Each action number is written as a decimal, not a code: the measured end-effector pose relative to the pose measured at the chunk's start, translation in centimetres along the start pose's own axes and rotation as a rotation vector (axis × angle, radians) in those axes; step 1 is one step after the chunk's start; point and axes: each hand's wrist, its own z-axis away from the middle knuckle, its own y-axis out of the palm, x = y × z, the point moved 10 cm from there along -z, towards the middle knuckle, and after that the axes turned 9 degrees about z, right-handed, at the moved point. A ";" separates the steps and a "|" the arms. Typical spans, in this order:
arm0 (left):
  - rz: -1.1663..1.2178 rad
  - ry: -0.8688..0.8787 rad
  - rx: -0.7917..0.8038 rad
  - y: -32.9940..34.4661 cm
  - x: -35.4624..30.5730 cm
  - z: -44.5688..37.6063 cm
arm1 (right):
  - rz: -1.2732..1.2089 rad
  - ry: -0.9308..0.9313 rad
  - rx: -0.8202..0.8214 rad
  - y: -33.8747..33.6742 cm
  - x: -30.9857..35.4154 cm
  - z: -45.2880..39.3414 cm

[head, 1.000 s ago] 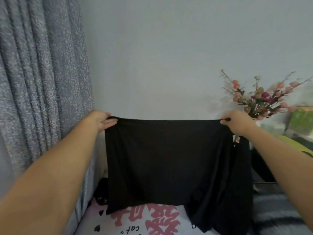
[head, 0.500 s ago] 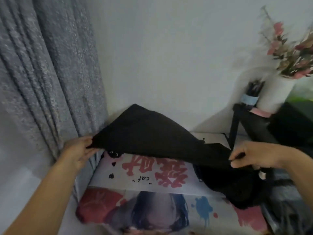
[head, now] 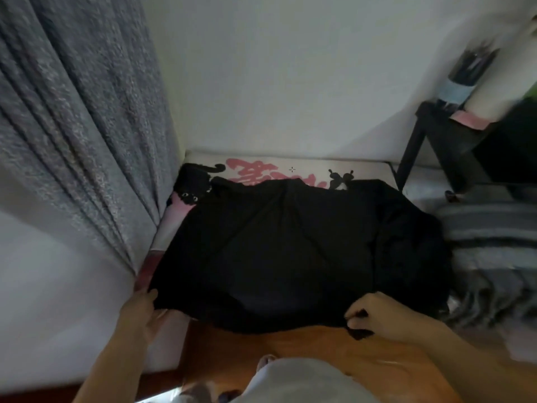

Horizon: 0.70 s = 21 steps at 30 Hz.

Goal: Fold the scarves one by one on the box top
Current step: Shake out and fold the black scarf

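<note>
Black scarf lies spread over the box top, covering nearly all of it; only a strip of the printed lid shows along the far edge by the wall, and the right side of the cloth bunches and spills off toward the grey striped fabric. My left hand pinches the near left corner, and my right hand has its fingers curled round the near right corner, so both of my grips are closed on the scarf's near edge. I judge this scarf laid out but not yet folded: no crease or doubled layer is plain to me, though the dark cloth hides detail. Folding it is all left, and then any others; I cannot tell whether that grey fabric is one.
</note>
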 end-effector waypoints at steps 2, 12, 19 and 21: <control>0.027 0.068 -0.016 0.6 -0.7 0.9 | 0.086 0.089 0.015 -0.7 -2.9 0.8; -0.165 0.510 0.172 10.0 -8.8 9.5 | -0.019 0.315 -1.266 -33.6 1.1 18.4; -0.184 0.528 0.173 8.6 -9.9 10.1 | 0.045 0.152 -1.424 -30.8 7.7 16.9; -0.202 0.526 0.178 8.3 -9.1 10.4 | -0.021 0.269 -1.225 -27.4 4.2 13.1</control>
